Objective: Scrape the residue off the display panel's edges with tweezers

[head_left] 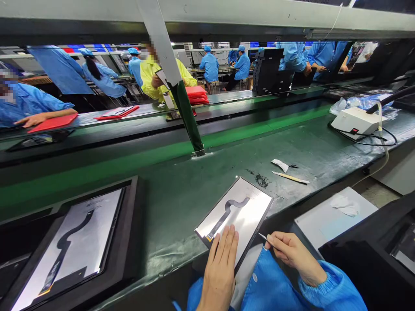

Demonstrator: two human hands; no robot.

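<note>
A display panel (248, 188) with a silvery back and a dark flex cable (228, 208) lies tilted at the bench's front edge, partly overhanging it. My left hand (221, 263) rests flat on its lower part, fingers stretched out. Close to the panel's right edge, my right hand (287, 250) pinches a thin pointed metal tool (263, 236). The tip is at or near that edge; contact is too small to make out. Dark scraps (261, 179) are scattered just beyond the panel. A craft knife (290, 177) with a pale handle lies to their right.
A black foam tray (131, 216) at left holds a similar panel (97, 242). A white tissue (279, 165) lies near the knife. A white device (356, 122) with a cable stands far right. A slanted post (188, 112) rises behind the bench. Co-workers sit beyond.
</note>
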